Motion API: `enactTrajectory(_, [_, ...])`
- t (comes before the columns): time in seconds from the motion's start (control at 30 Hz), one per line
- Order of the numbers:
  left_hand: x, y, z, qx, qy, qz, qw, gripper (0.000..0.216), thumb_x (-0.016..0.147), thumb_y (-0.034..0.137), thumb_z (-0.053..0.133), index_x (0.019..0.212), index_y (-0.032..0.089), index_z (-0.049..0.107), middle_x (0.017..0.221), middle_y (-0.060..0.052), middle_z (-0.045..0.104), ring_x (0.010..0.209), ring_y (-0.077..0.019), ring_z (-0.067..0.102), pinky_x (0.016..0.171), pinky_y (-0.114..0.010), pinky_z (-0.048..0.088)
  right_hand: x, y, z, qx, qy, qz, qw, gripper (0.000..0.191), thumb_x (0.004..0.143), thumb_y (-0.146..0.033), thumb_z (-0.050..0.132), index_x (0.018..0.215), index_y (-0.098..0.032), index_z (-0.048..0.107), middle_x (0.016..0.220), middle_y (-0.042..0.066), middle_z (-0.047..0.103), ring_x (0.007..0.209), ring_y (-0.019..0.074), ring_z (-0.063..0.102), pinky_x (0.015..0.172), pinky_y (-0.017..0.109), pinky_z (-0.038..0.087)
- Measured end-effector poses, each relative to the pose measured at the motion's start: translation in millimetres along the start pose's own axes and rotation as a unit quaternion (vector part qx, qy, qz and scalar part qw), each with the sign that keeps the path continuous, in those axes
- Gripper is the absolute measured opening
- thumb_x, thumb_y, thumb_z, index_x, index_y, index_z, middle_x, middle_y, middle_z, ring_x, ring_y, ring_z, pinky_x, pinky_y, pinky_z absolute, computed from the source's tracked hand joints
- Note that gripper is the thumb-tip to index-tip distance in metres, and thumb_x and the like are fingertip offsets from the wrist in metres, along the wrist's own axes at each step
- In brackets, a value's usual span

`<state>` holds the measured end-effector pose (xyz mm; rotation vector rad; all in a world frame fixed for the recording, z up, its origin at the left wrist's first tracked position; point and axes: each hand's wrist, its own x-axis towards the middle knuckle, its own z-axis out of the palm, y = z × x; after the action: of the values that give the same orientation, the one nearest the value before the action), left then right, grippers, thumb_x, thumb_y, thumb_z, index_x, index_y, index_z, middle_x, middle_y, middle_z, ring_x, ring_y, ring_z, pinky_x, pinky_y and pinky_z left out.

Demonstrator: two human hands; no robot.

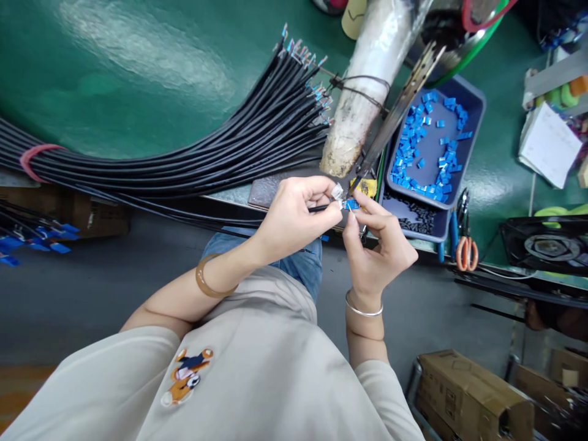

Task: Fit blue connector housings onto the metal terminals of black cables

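My left hand [294, 211] is closed in a pinch on the end of a black cable [316, 209], with whitish material showing at the fingertips. Just to its right, a small blue connector [350, 204] meets the cable's end. My right hand [374, 236] pinches at this connector, and a thin pale wire stands up by the thumb. The exact contact of the fingertips is partly hidden. Directly above the hands is the dark lower tip of a slanted metal arm [392, 119]. A yellow piece [366, 187] lies behind the right fingers.
A thick bundle of black cables [193, 165] with stripped ends lies left. A plastic-wrapped tube [362, 92] hangs close above the hands. Right of it, a grey tray [475, 116] holds blue connectors, stacked over a bin of black pieces. Orange-handled scissors [467, 252] sit at the bench edge.
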<state>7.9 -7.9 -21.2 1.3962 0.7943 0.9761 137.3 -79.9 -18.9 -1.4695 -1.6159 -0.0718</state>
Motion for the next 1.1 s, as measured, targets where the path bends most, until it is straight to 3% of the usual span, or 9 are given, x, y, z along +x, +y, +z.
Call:
enactTrajectory(0.3, [1.3, 1.9, 1.6, 0.002, 0.015, -0.003, 1.000, 0.009, 0.074, 0.010, 0.058, 0.066, 0.014, 0.057, 0.058, 0.003, 0.047, 0.054, -0.0045, 0.042, 0.051, -0.016, 0.039, 5.0, 0.2, 0.4, -0.024, -0.003, -0.003, 1.000, 0.003, 0.087, -0.019, 0.062, 0.088, -0.022, 0.062, 0.104, 0.004, 0.076, 0.097, 0.0197, 0.074, 0.072, 0.030, 0.062])
enactTrajectory(0.43, [2.1, 4.0, 1.4, -0.003, 0.016, -0.009, 1.000, 0.009, 0.073, 0.009, 0.057, 0.065, 0.014, 0.057, 0.058, 0.003, 0.047, 0.054, -0.0040, 0.042, 0.050, -0.016, 0.038, 7.5, -0.8, 0.4, -0.024, 0.001, -0.016, 1.000, 0.006, 0.085, -0.017, 0.063, 0.086, -0.022, 0.063, 0.097, 0.003, 0.076, 0.099, 0.0206, 0.074, 0.075, 0.032, 0.062])
enactTrajectory(0.73, [2.8, 1.6, 1.8, 0.008, 0.016, -0.013, 1.000, 0.008, 0.071, 0.008, 0.057, 0.066, 0.013, 0.057, 0.057, 0.003, 0.048, 0.054, -0.0042, 0.043, 0.051, -0.015, 0.040, 4.3, 3.5, 2.2, -0.016, -0.001, 0.000, 1.000, 0.010, 0.083, -0.014, 0.065, 0.086, -0.022, 0.061, 0.102, 0.002, 0.076, 0.094, 0.0177, 0.074, 0.068, 0.025, 0.060])
enactTrajectory(0.97, [-1.3, 2.8, 2.1, 0.055, 0.020, 0.031, 0.998, 0.006, 0.074, 0.011, 0.058, 0.069, 0.014, 0.058, 0.059, 0.003, 0.051, 0.055, -0.0049, 0.045, 0.052, -0.015, 0.041, 9.2, -0.7, -0.7, -0.022, 0.006, -0.022, 1.000, 0.010, 0.082, -0.014, 0.067, 0.087, -0.023, 0.065, 0.098, 0.001, 0.076, 0.094, 0.0181, 0.074, 0.081, 0.032, 0.061])
enactTrajectory(1.1, [-0.9, 0.5, 0.6, 0.042, 0.007, 0.025, 0.999, 0.005, 0.075, 0.013, 0.059, 0.070, 0.014, 0.058, 0.062, 0.002, 0.054, 0.057, -0.0056, 0.049, 0.055, -0.016, 0.044, 7.6, -0.9, 0.5, -0.026, 0.008, -0.024, 0.999, 0.011, 0.081, -0.014, 0.067, 0.086, -0.023, 0.064, 0.101, 0.002, 0.076, 0.094, 0.0189, 0.074, 0.080, 0.033, 0.062])
